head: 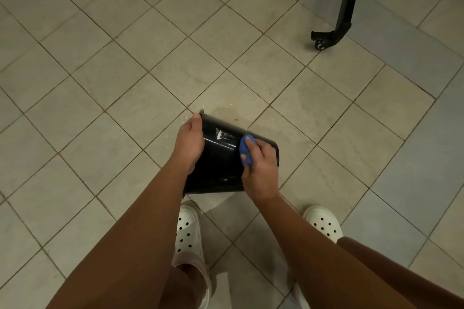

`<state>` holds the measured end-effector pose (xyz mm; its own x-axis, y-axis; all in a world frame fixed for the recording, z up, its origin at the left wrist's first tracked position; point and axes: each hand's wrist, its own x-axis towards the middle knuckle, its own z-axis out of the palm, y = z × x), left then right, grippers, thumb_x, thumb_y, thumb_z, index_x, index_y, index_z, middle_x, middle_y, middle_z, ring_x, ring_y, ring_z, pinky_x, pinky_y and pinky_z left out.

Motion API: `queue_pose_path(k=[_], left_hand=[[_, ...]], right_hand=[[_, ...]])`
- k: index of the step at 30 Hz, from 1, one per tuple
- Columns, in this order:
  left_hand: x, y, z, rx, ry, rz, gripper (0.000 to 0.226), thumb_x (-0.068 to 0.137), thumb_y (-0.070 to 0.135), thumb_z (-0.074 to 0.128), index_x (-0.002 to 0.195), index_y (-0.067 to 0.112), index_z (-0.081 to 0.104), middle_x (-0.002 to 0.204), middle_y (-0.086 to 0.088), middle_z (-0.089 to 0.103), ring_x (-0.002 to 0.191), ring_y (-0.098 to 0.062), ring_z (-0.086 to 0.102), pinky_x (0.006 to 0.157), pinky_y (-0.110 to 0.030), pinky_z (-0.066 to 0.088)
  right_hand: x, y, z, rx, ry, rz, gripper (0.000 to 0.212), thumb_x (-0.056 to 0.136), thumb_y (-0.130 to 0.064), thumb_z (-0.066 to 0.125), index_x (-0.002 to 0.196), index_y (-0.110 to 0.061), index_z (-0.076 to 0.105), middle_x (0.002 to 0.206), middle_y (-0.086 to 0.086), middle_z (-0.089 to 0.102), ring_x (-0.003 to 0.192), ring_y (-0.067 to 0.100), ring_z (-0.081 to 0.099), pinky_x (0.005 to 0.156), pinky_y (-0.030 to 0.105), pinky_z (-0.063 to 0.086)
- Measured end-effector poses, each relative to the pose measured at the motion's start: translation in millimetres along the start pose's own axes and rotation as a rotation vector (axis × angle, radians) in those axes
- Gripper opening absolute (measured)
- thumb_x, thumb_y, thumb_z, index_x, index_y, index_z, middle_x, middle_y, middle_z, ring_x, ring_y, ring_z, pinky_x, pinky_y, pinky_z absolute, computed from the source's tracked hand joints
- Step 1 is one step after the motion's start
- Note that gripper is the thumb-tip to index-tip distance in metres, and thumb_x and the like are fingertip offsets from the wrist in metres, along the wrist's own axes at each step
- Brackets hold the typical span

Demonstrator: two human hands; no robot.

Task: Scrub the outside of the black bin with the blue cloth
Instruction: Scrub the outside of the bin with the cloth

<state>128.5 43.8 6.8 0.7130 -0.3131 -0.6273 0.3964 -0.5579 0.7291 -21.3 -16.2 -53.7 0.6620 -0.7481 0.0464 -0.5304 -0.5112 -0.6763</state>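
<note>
Black bin (221,158), glossy plastic, tipped; R hand (261,165) presses crumpled blue cloth (244,149).

Black bin (221,158) tipped on its side over the tiled floor (125,57), left hand (188,143) gripping its rim end, right hand (258,165) pressing the blue cloth (244,149) against its glossy wall beside a white smear (222,135). White clogs (324,223) near; black wheeled leg (336,30) far right.
</note>
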Motion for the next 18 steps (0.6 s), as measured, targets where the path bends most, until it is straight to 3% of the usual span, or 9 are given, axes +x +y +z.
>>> queue_pose_path(k=[4, 9, 12, 15, 18], left_hand=[[1.6, -1.3, -0.5, 0.001, 0.013, -0.01, 0.047, 0.104, 0.047, 0.029, 0.123, 0.014, 0.057, 0.107, -0.012, 0.063, 0.101, -0.026, 0.061, 0.091, -0.043, 0.05], [4.9, -2.1, 0.1, 0.032, 0.005, 0.023, 0.049, 0.104, 0.047, 0.027, 0.119, 0.013, 0.06, 0.107, -0.013, 0.063, 0.103, -0.026, 0.06, 0.099, -0.045, 0.047], [5.6, -1.0, 1.2, 0.051, -0.009, 0.028, 0.05, 0.105, 0.047, 0.027, 0.119, 0.012, 0.06, 0.107, -0.013, 0.064, 0.102, -0.026, 0.061, 0.097, -0.044, 0.048], [5.6, -2.3, 0.6, 0.076, 0.013, 0.05, 0.049, 0.106, 0.044, 0.027, 0.117, 0.011, 0.061, 0.102, -0.013, 0.066, 0.097, -0.026, 0.064, 0.088, -0.04, 0.051], [7.2, -3.6, 1.3, 0.075, 0.015, 0.068, 0.047, 0.106, 0.041, 0.027, 0.114, 0.01, 0.062, 0.096, -0.011, 0.066, 0.092, -0.025, 0.064, 0.079, -0.036, 0.051]], right_hand=[[25.2, 3.8, -3.6, 0.012, -0.095, -0.069, 0.039, 0.088, -0.009, 0.056, 0.126, -0.004, 0.053, 0.118, 0.015, 0.055, 0.109, 0.027, 0.05, 0.098, 0.021, 0.033], [15.7, 22.7, -6.9, 0.005, 0.033, 0.23, 0.038, 0.09, -0.012, 0.054, 0.127, -0.007, 0.052, 0.117, 0.015, 0.054, 0.107, 0.028, 0.05, 0.092, 0.024, 0.036], [-7.7, 13.4, 1.1, 0.039, 0.058, 0.043, 0.038, 0.087, -0.014, 0.052, 0.124, -0.005, 0.054, 0.119, 0.017, 0.052, 0.109, 0.028, 0.048, 0.098, 0.037, 0.042], [-3.8, 0.5, 7.6, 0.072, -0.038, -0.229, 0.038, 0.083, -0.008, 0.057, 0.121, -0.004, 0.056, 0.119, 0.018, 0.054, 0.111, 0.029, 0.048, 0.101, 0.047, 0.038], [20.9, -5.2, 5.3, 0.075, -0.095, -0.243, 0.036, 0.087, -0.012, 0.054, 0.122, -0.003, 0.056, 0.118, 0.017, 0.055, 0.108, 0.028, 0.05, 0.101, 0.032, 0.038]])
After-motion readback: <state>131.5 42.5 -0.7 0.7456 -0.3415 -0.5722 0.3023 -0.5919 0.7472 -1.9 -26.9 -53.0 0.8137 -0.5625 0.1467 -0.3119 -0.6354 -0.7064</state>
